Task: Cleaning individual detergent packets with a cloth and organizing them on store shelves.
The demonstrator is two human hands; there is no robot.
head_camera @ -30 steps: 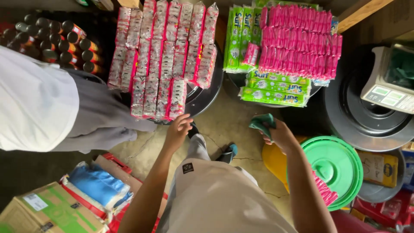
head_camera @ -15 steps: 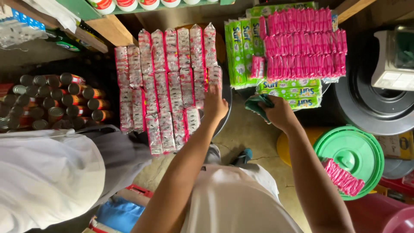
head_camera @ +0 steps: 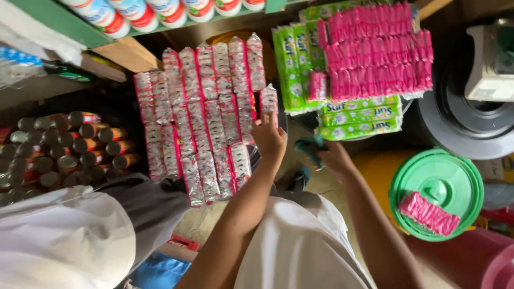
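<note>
My left hand (head_camera: pixel 269 136) reaches up to the right edge of a hanging batch of red-and-silver sachet strips (head_camera: pixel 206 118), its fingers touching a short strip (head_camera: pixel 269 100) at the side. My right hand (head_camera: pixel 332 155) is lower and to the right, closed on a crumpled teal cloth (head_camera: pixel 309 147). Above my right hand hang green sachet packs (head_camera: pixel 292 69) and pink sachet strips (head_camera: pixel 375 53).
Another person in a white shirt and grey trousers (head_camera: pixel 69 241) stands at the lower left. Stacked tins (head_camera: pixel 64 150) lie at left, bottles (head_camera: pixel 144 13) line a top shelf. A green lid (head_camera: pixel 455 176) with a pink pack (head_camera: pixel 428 213) sits right, near dark tubs (head_camera: pixel 466 128).
My left hand rose from low in front of me to the right edge of the red sachet strips. My right hand stayed closed on the cloth and lifted slightly.
</note>
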